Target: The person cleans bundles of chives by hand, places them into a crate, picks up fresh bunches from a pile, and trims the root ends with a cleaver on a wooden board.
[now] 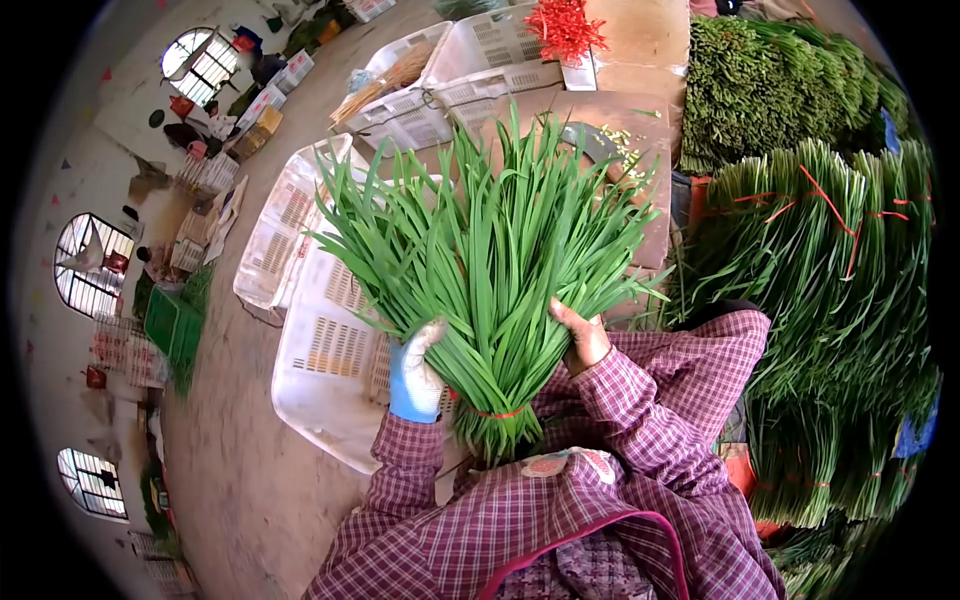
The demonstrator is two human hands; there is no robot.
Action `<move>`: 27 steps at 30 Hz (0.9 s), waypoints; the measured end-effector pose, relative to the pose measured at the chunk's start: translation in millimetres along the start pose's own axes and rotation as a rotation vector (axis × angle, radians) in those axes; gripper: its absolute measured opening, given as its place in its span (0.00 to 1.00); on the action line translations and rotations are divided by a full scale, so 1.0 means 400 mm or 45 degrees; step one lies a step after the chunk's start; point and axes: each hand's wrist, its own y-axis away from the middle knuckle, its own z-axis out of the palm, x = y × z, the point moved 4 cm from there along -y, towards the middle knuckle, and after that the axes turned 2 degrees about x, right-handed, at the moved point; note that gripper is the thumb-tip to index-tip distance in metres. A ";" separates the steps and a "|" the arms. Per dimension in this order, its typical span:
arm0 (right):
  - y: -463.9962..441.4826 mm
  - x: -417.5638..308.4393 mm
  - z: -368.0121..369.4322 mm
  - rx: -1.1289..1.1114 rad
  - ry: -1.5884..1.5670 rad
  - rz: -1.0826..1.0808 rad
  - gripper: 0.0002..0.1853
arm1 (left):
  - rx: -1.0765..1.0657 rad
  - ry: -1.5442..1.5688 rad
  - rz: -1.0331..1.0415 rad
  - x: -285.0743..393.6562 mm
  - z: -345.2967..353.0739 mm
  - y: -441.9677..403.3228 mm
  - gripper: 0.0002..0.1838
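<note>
A large bundle of green garlic chives (490,270) fans out in front of me, its leaf tips spread toward the far side. A red tie (495,413) circles it near the end closest to my lap. My left hand (415,370), in a white and blue glove, grips the bundle's left side with the thumb on top. On the right side, my bare right hand (583,340) holds it, thumb up and the other fingers mostly hidden. Beyond the leaves, a curved dark blade (592,145) lies on a brown board (645,215) beside pale cut bits (628,160).
White plastic crates (318,405) stand to my left and ahead, one holding thin straw-like stalks (398,72). Red ties (565,28) hang in a bunch at the far edge. Stacked chive bundles (800,250) line my right. Across the floor are a green crate (172,325) and other people (215,122).
</note>
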 end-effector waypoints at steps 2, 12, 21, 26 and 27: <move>-0.011 0.013 -0.025 -0.042 -0.006 0.125 0.22 | 0.048 0.013 -0.091 0.007 0.021 0.007 0.15; 0.070 -0.335 0.033 0.339 0.738 -1.101 0.33 | 0.094 -0.075 -0.033 0.016 0.041 0.028 0.12; 0.088 -0.278 0.303 -0.556 1.606 -1.437 0.11 | -0.077 -0.397 0.185 0.055 0.130 0.068 0.12; 0.057 -0.271 0.322 -0.466 1.793 -1.358 0.09 | -0.149 -0.487 0.274 0.044 0.110 0.068 0.13; 0.050 -0.270 0.316 -0.440 1.856 -1.383 0.12 | -0.148 -0.415 0.205 0.041 0.112 0.065 0.13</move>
